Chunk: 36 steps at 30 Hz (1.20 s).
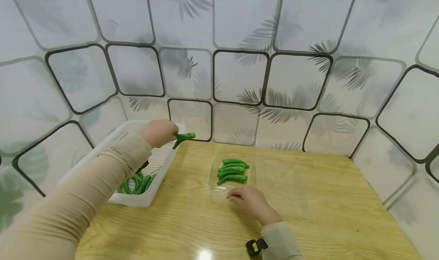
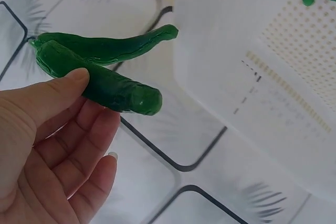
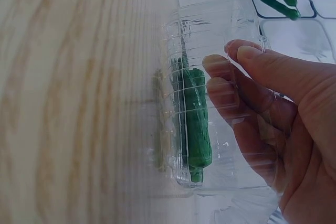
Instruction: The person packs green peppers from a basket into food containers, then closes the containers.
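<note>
My left hand (image 1: 159,132) is raised over the far right side of a white basket. Between thumb and fingers it pinches two green chili peppers (image 2: 121,93), which stick out past the fingertips and spread apart at one end. My right hand (image 1: 249,202) is at the near edge of a clear plastic clamshell box (image 1: 219,193), whose lid (image 1: 281,191) lies folded out to the right. In the right wrist view, thumb and fingers pinch the box's rim, some fingers showing through the plastic. Several green chili peppers (image 1: 232,169) lie side by side in the box.
The white perforated basket (image 1: 149,201) stands at the left, with more green chili peppers (image 1: 138,183) at its near end, partly behind my left sleeve. A wooden table (image 1: 192,225) lies beneath everything. A patterned wall covering (image 1: 240,77) rises behind and on both sides.
</note>
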{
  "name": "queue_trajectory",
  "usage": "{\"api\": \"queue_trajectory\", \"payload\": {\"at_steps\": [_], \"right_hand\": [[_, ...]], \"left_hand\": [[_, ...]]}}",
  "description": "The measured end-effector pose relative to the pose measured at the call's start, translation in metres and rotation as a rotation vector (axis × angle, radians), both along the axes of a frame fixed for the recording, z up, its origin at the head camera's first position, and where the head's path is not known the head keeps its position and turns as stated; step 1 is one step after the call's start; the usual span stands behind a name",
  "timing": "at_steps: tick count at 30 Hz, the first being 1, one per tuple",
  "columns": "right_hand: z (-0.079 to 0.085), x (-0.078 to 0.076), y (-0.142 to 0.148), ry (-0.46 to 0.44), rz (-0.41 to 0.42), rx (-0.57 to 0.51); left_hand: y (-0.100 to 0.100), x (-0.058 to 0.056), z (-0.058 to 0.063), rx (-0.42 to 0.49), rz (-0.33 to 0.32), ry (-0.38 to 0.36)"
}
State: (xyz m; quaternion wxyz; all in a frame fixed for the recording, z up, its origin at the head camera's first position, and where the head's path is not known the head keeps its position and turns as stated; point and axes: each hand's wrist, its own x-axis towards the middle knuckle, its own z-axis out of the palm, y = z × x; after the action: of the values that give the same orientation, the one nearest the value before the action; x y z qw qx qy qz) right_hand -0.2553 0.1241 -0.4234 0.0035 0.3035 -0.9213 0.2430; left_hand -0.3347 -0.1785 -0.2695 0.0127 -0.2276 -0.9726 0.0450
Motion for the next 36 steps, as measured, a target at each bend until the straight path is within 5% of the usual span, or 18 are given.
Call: {"api": "queue_trajectory", "payload": {"at_steps": [20,36], "right_hand": [[0.002,0.001,0.000,0.003,0.001,0.000],[0.003,0.003,0.000,0.021,0.006,-0.007]], "left_hand": [[0.069,0.009,-0.005,0.030,-0.143,-0.030],[0.101,0.013,-0.016,0.013,-0.227,-0.053]]}}
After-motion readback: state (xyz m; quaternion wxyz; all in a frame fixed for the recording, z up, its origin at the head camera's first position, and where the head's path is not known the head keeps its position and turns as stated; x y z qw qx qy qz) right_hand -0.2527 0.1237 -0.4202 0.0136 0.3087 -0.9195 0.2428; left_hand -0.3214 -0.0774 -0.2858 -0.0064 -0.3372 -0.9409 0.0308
